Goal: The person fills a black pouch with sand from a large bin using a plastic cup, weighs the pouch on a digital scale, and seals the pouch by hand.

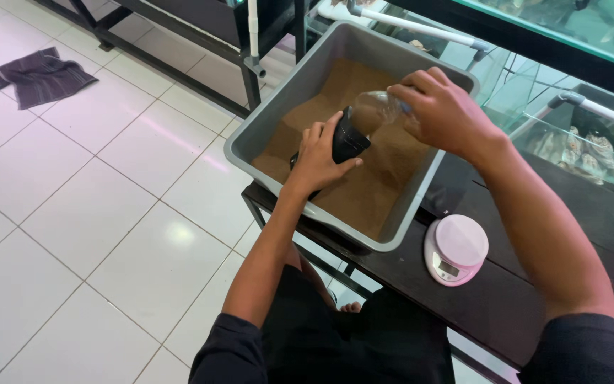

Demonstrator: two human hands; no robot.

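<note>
Both arms reached forward over the grey tub [289, 99]. Left hand [315, 158] sat low inside the tub, fingers curled in a grip, wrist straight. Right hand [440, 110] hovered higher above the tub, palm down, fingers wrapped, forearm bare to dark sleeve.

the person wears a dark, near-black top with short sleeves — the left sleeve [232, 348] and right sleeve [584, 348] end above the elbows, forearms bare. dark trousers [349, 334] below — one bare foot [350, 307] shows; no rings or watch visible.
</note>
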